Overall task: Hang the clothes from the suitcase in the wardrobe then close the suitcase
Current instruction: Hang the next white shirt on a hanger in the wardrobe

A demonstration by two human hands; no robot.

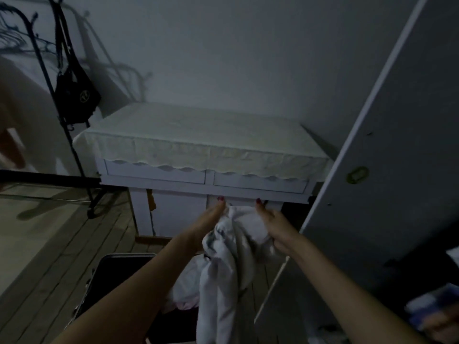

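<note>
A white garment (224,266) with a grey print hangs in front of me, held up at its top edge by both hands. My left hand (207,223) grips the left part of that edge, and my right hand (272,223) grips the right part. Below, the open dark suitcase (109,281) lies on the floor with pale clothes (185,289) still inside it. The open white wardrobe door (387,150) stands at the right. Folded clothes (432,311) show inside the wardrobe at the lower right.
A white dresser (206,175) covered by a lace cloth stands against the wall straight ahead. A black coat stand (72,145) with a black bag (75,95) is at the left. The floor (49,244) is wooden boards.
</note>
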